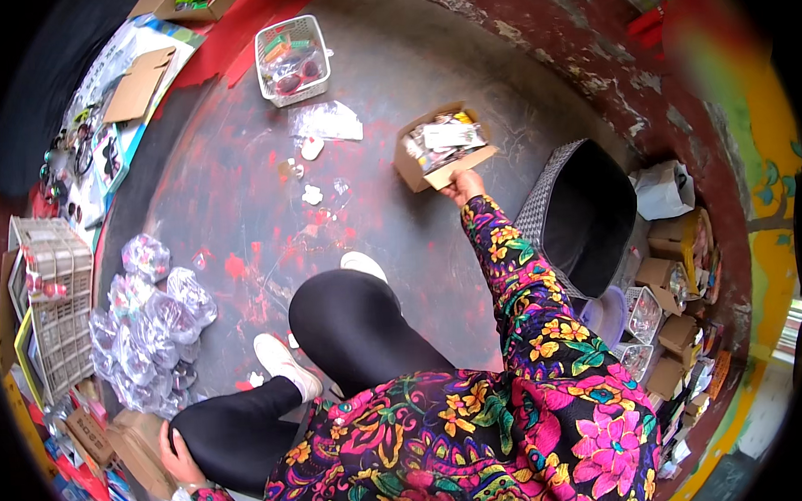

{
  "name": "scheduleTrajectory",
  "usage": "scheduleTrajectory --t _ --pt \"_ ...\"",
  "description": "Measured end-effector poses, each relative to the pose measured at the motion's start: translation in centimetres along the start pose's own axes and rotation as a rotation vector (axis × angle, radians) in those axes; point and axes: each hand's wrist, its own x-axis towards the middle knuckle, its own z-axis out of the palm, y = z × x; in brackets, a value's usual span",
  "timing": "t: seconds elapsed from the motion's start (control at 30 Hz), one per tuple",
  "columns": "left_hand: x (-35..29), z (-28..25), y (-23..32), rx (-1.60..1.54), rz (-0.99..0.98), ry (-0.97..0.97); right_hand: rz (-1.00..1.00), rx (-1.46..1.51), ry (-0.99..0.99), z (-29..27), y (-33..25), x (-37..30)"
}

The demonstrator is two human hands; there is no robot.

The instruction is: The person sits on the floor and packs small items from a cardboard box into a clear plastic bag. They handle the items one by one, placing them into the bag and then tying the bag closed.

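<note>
My right hand [463,187] reaches forward and is closed on the near edge of a small cardboard box [413,172]. The box has its flaps up and is filled with small packets; a white one [452,135] lies on top. My left hand [178,457] lies against my bent left knee, its fingers stretched along the black legging, holding nothing. Beside that hand stands a brown cardboard carton [141,452].
Clear bags of sunglasses [149,329] are heaped at the left, by a pale plastic crate [59,306]. Ahead stand a white basket [292,60] and a plastic bag [326,122]. A large black-lined bin [588,220] and several small boxes [669,351] line the right wall.
</note>
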Motion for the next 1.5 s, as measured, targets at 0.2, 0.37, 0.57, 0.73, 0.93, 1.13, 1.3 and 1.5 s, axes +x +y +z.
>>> scheduleTrajectory --t 0.2,0.37,0.57,0.73,0.93,1.13,1.3,1.5 --pt "-0.4 0.0 0.5 0.028 0.028 0.025 0.079 -0.338 -0.264 5.8 7.5 -5.2" --pt "-0.9 0.4 -0.2 -0.047 0.021 0.079 0.177 -0.429 -0.580 12.8 11.1 -8.3" --pt "-1.1 0.7 1.3 -0.024 0.071 0.096 0.325 -0.799 -0.829 19.4 13.8 -10.3" --pt "-1.7 0.3 2.3 -0.043 0.055 0.119 0.372 -0.817 -0.881 18.9 13.8 -10.9" --pt "-2.3 0.4 0.8 -0.078 0.067 0.111 0.280 -0.920 -0.741 15.9 9.2 -8.6" --pt "-2.5 0.6 0.4 -0.108 0.085 0.112 0.319 -0.831 -0.615 13.9 7.9 -8.6" --pt "-1.8 0.5 1.1 -0.086 0.110 0.095 0.260 -0.983 -0.561 12.6 12.6 -2.4" --pt "-2.6 0.2 0.8 -0.102 0.075 0.099 0.192 -0.986 -0.540 16.2 10.3 -10.1"
